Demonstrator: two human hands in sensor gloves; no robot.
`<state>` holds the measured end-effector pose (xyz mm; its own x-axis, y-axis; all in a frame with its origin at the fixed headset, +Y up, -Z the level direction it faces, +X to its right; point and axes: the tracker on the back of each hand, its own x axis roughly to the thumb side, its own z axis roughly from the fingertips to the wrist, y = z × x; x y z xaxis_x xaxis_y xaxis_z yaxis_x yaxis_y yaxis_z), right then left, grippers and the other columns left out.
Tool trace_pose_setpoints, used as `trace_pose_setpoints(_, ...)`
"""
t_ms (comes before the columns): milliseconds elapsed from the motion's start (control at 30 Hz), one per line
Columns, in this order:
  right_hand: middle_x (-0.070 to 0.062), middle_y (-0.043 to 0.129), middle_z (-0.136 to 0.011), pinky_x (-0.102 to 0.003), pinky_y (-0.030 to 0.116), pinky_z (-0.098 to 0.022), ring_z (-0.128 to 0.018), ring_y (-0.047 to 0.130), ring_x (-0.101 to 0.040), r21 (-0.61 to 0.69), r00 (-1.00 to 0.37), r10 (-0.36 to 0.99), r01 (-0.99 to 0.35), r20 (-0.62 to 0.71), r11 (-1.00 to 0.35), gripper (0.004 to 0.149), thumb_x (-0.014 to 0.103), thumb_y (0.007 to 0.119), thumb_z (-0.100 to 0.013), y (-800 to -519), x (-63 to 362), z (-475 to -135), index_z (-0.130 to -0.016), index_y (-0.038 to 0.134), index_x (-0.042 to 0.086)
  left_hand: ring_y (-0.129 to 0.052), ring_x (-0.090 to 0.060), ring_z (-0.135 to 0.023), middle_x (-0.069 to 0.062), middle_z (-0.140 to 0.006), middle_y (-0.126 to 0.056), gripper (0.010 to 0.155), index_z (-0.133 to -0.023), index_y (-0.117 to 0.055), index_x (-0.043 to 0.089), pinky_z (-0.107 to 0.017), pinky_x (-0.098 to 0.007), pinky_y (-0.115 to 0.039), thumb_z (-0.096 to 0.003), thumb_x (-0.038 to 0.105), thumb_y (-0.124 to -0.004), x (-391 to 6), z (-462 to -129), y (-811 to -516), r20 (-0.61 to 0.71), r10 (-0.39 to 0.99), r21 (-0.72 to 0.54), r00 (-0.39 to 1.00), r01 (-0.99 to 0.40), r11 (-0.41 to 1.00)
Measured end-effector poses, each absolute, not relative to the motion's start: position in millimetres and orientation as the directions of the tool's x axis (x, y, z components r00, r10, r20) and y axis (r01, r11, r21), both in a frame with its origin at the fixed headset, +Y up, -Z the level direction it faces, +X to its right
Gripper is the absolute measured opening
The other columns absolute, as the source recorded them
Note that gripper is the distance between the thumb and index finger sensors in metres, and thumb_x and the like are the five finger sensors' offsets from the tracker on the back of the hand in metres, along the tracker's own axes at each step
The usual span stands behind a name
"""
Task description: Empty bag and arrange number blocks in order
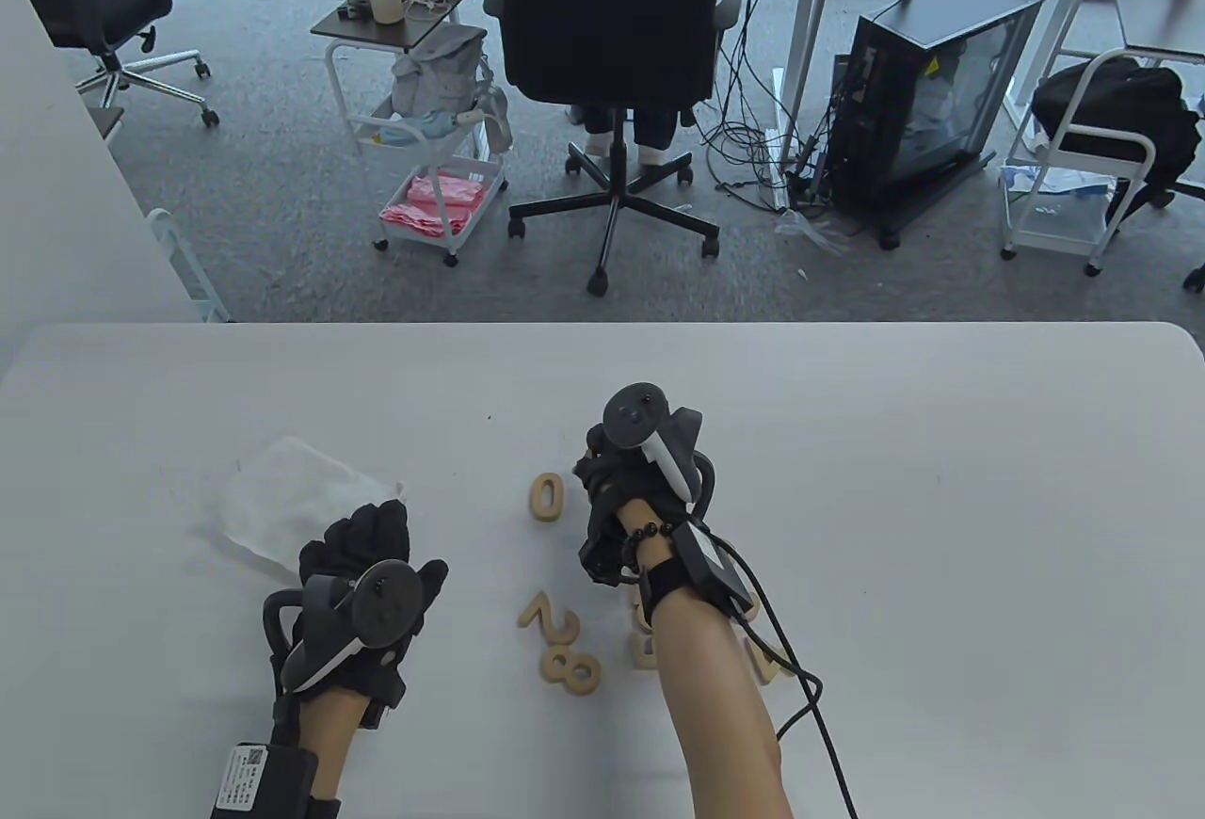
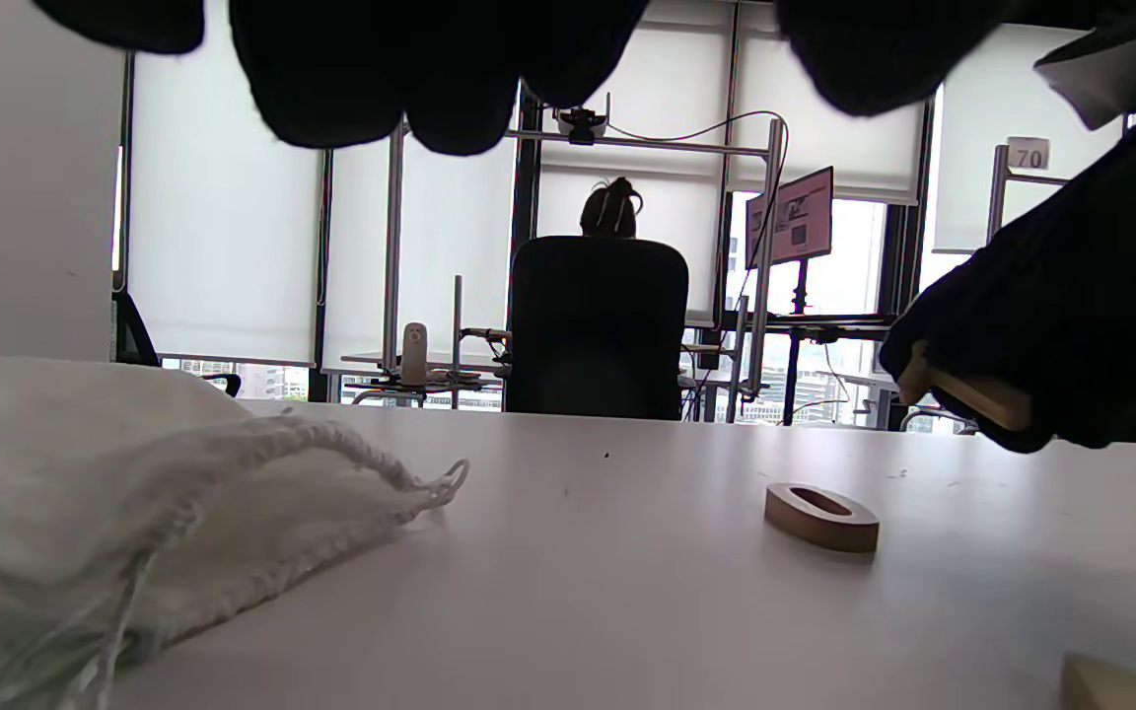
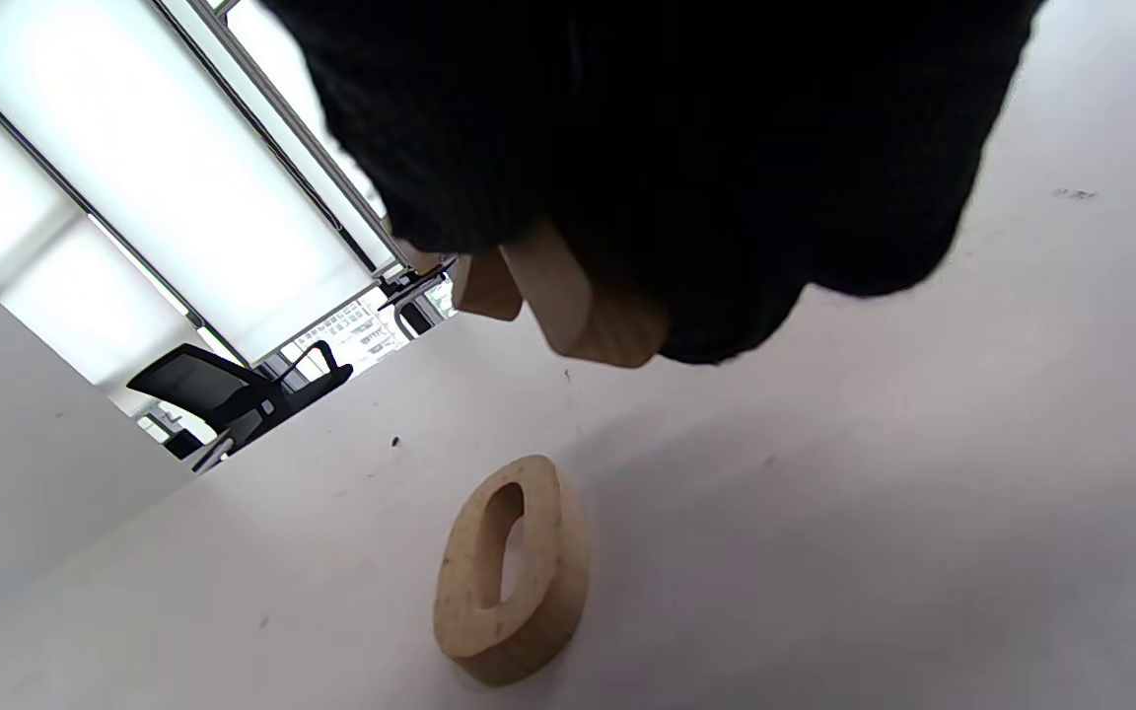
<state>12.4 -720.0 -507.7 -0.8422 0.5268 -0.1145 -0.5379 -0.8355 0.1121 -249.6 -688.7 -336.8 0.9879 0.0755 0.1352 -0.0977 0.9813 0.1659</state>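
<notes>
While right hand (image 1: 621, 499) grips a wooden block (image 3: 568, 301), 0 block (image 1: 547, 496) just left, left hand (image 1: 372, 565) state unclear

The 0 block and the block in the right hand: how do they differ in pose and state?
The 0 block lies flat on the table, untouched; the held block is lifted above the table, gripped by the right hand. The 0 block shows its full shape; the held block is mostly hidden by the glove, so its number cannot be read. Both are light wood.
</notes>
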Motion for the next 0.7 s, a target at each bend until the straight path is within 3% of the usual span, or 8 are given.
trace_pose_setpoints(133, -0.018, 0.093, -0.078, -0.041, 0.098, -0.039, -0.052, 0.108, -0.031, 0.126, -0.893, 0.43, -0.446, -0.133, -0.886, 0.052, 0.023, 0.089, -0.047, -735, -1, -520, -0.096, 0.078, 0.01, -0.068, -0.061, -0.096, -0.032, -0.109, -0.057, 0.079, -0.111, -0.05, 0.001, -0.065, -0.079, -0.053, -0.0536, 0.054, -0.065, -252, -337, -688, 0.131, 0.087, 0.168, 0.988, -0.109, 0.98)
trace_pose_setpoints(333, -0.02, 0.094, -0.075, -0.04, 0.099, -0.036, -0.047, 0.11, -0.031, 0.158, -0.906, 0.379, -0.408, -0.188, -0.899, 0.05, 0.023, 0.09, -0.046, -749, -11, -535, -0.093, 0.082, 0.01, -0.068, -0.061, -0.096, -0.032, -0.109, -0.057, 0.079, -0.111, -0.05, 0.001, -0.065, -0.079, -0.053, -0.0536, 0.054, -0.065, -254, -338, -688, 0.129, 0.1, 0.171, 0.987, -0.121, 0.978)
trace_pose_setpoints(600, -0.018, 0.099, -0.067, -0.035, 0.101, -0.03, -0.039, 0.113, -0.026, 0.166, -0.964, 0.197, -0.226, -0.178, -0.96, 0.048, 0.025, 0.09, -0.045, -752, -20, -542, -0.09, 0.085, 0.01, -0.069, -0.061, -0.096, -0.032, -0.109, -0.057, 0.079, -0.111, -0.05, 0.001, -0.065, -0.079, -0.053, -0.0536, 0.053, -0.065, -256, -338, -688, 0.126, 0.11, 0.172, 0.986, -0.131, 0.976)
trace_pose_setpoints(700, -0.017, 0.1, -0.064, -0.034, 0.1, -0.029, -0.037, 0.112, -0.023, 0.161, -0.968, 0.189, -0.216, -0.168, -0.963, 0.048, 0.026, 0.089, -0.045, -753, -19, -543, -0.091, 0.085, 0.01, -0.069, -0.061, -0.096, -0.032, -0.109, -0.057, 0.079, -0.111, -0.05, 0.001, -0.065, -0.079, -0.053, -0.0536, 0.054, -0.065, -256, -338, -688, 0.126, 0.11, 0.172, 0.986, -0.131, 0.976)
